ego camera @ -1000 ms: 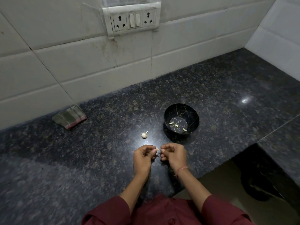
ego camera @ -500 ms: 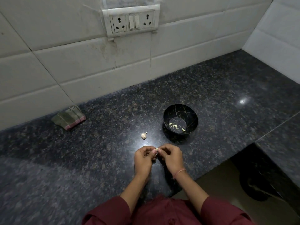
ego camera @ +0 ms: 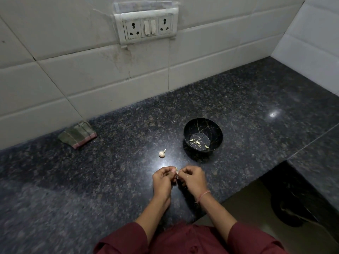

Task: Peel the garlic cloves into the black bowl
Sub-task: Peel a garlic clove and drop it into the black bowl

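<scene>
While left hand, right hand pinch 1 clove — black bowl near.

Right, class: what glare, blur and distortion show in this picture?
Head view: dim light; two glare spots on the counter, one just nearer than the garlic, one right of the bowl. Head view: tile lines on the wall bend from the wide lens; lower-left counter smeared.

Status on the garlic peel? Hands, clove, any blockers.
Left hand and right hand pinch one garlic clove. Black bowl holds three peeled cloves. Spare garlic piece lies left of bowl. Nothing between hands and bowl.
</scene>
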